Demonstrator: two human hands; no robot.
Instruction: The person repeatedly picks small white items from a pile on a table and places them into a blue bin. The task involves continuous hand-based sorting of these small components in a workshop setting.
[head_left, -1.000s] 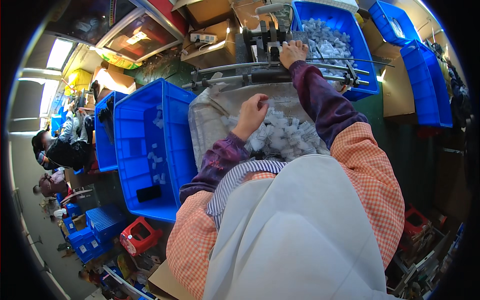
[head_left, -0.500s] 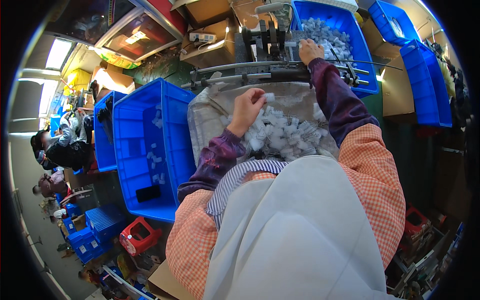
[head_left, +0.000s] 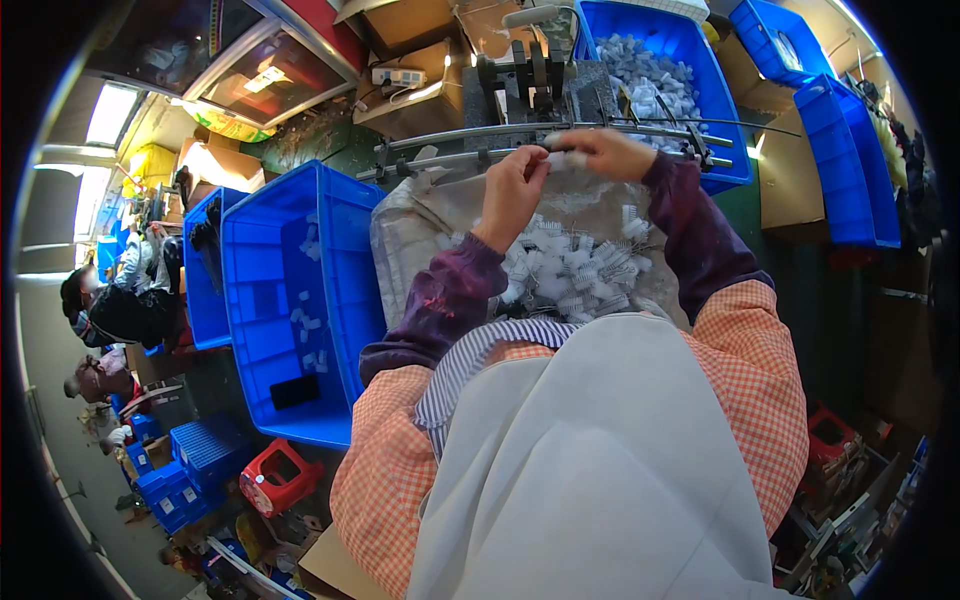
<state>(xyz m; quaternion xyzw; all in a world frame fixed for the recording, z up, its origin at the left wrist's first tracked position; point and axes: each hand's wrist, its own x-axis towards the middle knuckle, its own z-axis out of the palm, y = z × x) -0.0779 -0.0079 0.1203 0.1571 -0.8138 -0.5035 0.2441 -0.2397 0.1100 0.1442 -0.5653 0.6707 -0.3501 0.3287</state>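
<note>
My left hand is raised over the cloth-covered lap area, thumb and fingers pinched together; what they hold is hidden. Close to its fingertips, my right hand reaches in from the right, smeared by motion, with a whitish blur at its fingers. Below both hands lies a heap of small white ribbed pieces, some with thin wire-like stems. Just beyond the hands run the metal rods of a dark bench machine.
A blue bin of white pieces stands behind the machine at right. To my left, a large blue bin holds a few white pieces and a black flat object. A red stool and people sitting farther left are visible.
My right hand has come back from the machine's far side toward my left hand. My left hand, which pinched a white ribbed piece, has moved up and slightly right.
</note>
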